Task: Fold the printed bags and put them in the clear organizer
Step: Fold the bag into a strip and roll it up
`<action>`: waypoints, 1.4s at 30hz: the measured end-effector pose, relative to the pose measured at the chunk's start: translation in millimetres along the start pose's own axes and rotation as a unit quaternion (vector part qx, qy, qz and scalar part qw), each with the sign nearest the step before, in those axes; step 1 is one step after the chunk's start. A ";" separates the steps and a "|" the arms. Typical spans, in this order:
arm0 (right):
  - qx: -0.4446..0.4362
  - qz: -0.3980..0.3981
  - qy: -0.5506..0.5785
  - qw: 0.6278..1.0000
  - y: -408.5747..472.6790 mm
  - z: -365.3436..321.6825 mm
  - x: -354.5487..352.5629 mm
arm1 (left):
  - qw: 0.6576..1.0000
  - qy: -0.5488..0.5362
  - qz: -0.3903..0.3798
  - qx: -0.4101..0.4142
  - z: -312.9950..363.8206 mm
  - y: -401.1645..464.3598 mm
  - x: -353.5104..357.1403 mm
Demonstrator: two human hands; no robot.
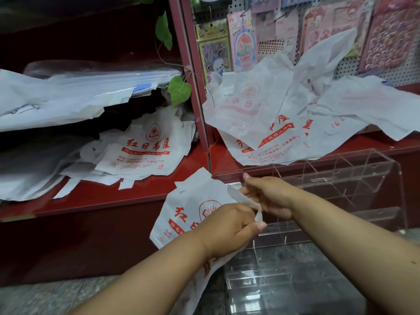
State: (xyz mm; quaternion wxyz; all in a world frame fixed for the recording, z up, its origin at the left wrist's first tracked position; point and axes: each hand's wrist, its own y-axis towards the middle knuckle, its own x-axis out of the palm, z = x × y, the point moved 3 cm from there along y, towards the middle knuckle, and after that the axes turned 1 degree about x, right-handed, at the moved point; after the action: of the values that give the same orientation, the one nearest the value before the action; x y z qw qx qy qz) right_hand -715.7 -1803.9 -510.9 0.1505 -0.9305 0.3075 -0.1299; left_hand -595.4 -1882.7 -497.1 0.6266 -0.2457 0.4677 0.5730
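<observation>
A white plastic bag with red print [188, 208] hangs in front of the red shelf, held by both hands. My left hand [229, 230] grips its lower right part, thumb pointing right. My right hand [266, 196] pinches a folded strip of the same bag at its right edge. The clear organizer [341, 178], an acrylic box with several compartments, stands just right of the hands on the grey floor; its compartments look empty. More printed bags lie loose on the shelf, one heap at the left [145, 151] and another at the right [272, 123].
The red shelf [102, 194] runs across the view with a red upright post [193, 87] in the middle. Stacked clear and white sheets [68, 94] lie at the left. A pegboard with sticker packs [318, 30] hangs at the back right. Green vine leaves [179, 89] dangle by the post.
</observation>
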 end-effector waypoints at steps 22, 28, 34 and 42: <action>-0.105 0.245 0.244 0.932 -16.7 -12.8 -35.5 | 0.727 -0.224 0.389 -0.520 -80.2 -40.7 -33.5; -0.131 0.257 0.346 0.893 -20.8 0.6 -51.9 | 0.615 -0.466 0.309 -0.555 -70.1 -56.8 -4.2; -0.117 0.236 0.326 0.908 -31.1 1.8 -58.6 | 0.655 -0.448 0.308 -0.525 -64.0 -58.2 -22.5; -0.113 0.099 0.081 0.985 -51.0 -15.0 -60.7 | 0.753 -0.380 0.311 -0.438 -52.6 -51.0 -78.7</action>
State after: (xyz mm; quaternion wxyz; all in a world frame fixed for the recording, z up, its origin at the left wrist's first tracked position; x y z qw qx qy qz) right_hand -740.8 -1730.8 -487.7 0.0314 -0.8930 0.4217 -0.1540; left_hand -555.7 -1976.9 -463.7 0.3637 -0.0966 -0.0607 0.9245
